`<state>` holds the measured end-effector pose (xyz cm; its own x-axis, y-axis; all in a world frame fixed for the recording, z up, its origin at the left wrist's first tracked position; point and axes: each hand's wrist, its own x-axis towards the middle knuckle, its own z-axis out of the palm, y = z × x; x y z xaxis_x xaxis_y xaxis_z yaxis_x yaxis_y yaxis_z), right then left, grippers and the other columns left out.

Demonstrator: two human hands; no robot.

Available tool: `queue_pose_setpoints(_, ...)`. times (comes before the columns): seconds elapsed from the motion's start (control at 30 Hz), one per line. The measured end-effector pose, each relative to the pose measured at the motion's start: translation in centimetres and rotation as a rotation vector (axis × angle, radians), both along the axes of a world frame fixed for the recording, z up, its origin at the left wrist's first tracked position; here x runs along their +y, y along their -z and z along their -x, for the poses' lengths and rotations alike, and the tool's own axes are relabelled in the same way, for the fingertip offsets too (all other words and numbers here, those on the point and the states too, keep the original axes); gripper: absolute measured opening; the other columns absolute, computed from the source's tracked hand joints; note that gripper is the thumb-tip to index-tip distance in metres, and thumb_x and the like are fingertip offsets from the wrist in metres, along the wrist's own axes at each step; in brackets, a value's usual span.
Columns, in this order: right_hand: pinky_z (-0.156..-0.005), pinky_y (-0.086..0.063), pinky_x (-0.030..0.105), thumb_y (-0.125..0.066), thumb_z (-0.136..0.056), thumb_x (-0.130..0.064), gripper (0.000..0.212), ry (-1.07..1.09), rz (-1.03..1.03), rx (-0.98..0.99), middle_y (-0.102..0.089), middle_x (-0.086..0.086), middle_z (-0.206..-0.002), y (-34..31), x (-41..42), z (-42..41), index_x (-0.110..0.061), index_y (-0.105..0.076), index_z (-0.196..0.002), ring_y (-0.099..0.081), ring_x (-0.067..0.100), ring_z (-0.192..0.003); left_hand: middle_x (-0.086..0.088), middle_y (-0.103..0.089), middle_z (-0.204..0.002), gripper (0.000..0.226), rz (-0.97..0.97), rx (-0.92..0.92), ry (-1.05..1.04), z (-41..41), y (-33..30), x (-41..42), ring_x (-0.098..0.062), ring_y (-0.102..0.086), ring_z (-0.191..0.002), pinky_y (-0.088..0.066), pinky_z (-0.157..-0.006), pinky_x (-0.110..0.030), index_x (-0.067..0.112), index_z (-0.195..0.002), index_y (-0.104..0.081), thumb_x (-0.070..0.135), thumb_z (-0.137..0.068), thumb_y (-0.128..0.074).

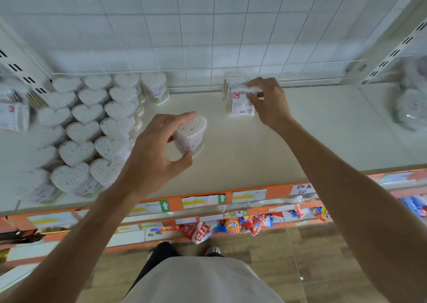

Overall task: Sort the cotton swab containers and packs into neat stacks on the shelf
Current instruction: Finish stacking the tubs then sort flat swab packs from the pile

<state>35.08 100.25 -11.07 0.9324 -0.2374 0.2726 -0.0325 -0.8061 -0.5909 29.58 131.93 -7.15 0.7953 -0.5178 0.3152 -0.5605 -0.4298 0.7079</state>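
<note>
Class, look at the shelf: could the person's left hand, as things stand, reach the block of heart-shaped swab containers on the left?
Probably yes. The left hand grips one heart-shaped container right beside the block of heart-shaped containers, with nothing between them, though it would need to release its container first.

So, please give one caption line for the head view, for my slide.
Left hand grips a heart-shaped swab container; right hand holds a swab pack on the shelf.

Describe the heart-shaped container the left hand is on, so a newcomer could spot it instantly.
Start at the white shelf with its block of heart-shaped swab containers on the left. Just right of that block, one heart-shaped container stands alone under the left hand. Unlike the packed ones, it is gripped between fingers and thumb.
</note>
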Motion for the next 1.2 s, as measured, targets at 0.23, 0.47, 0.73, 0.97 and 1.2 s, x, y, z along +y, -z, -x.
queue_pose_setpoints(0.23, -0.087, -0.054, 0.023, -0.064, -0.094, -0.013, 0.024, -0.037, -0.019, -0.069, -0.049, 0.002, -0.120, 0.6, -0.5, -1.0, -0.018, -0.069, -0.117, -0.061, 0.014, -0.088, -0.005, -0.055, -0.123, 0.068, -0.032, -0.023, -0.009, 0.6, 0.6, 0.1, -0.014, -0.057, -0.116, -0.055, -0.094, -0.035, 0.019, -0.142, -0.054, 0.016, -0.076, -0.072)
queue_pose_setpoints(0.47, -0.089, -0.057, 0.026, -0.063, -0.096, -0.015, 0.023, -0.086, -0.008, -0.111, -0.048, 0.007, -0.129, 0.9, -0.5, -0.8, -0.016, -0.069, -0.118, -0.065, 0.017, -0.093, -0.002, -0.055, -0.123, 0.068, -0.045, 0.010, -0.010, 1.1, 1.1, 0.1, -0.015, -0.058, -0.115, -0.055, -0.096, -0.035, 0.021, -0.142, -0.054, 0.013, -0.077, -0.075)
queue_pose_setpoints(0.73, -0.085, -0.059, 0.038, -0.063, -0.097, -0.018, 0.023, -0.057, 0.047, -0.115, -0.044, 0.011, -0.137, 0.8, -0.1, -0.8, -0.012, -0.067, -0.120, -0.065, 0.017, -0.086, -0.002, -0.054, -0.121, 0.073, -0.053, 0.021, -0.006, 1.5, 1.5, -0.1, -0.015, -0.059, -0.111, -0.053, -0.097, -0.030, 0.020, -0.142, -0.054, 0.002, -0.077, -0.080)
queue_pose_setpoints(0.97, -0.079, -0.059, 0.041, -0.065, -0.095, -0.022, 0.029, -0.003, 0.029, -0.098, -0.045, 0.007, -0.137, 0.6, 0.2, -0.7, -0.015, -0.062, -0.124, -0.063, 0.014, -0.088, -0.002, -0.054, -0.122, 0.072, -0.054, 0.028, 0.009, 1.8, 1.3, -0.2, -0.017, -0.058, -0.115, -0.054, -0.096, -0.030, 0.021, -0.142, -0.053, 0.005, -0.078, -0.080)
queue_pose_setpoints(1.2, -0.077, -0.059, 0.044, -0.068, -0.093, -0.025, 0.034, 0.045, -0.048, -0.086, -0.046, 0.005, -0.133, 0.6, 0.6, -0.7, -0.014, -0.056, -0.124, -0.063, 0.012, -0.088, 0.000, -0.054, -0.122, 0.073, -0.071, 0.043, 0.025, 2.3, 1.1, -0.3, -0.016, -0.057, -0.116, -0.054, -0.096, -0.033, 0.021, -0.142, -0.053, 0.001, -0.077, -0.080)
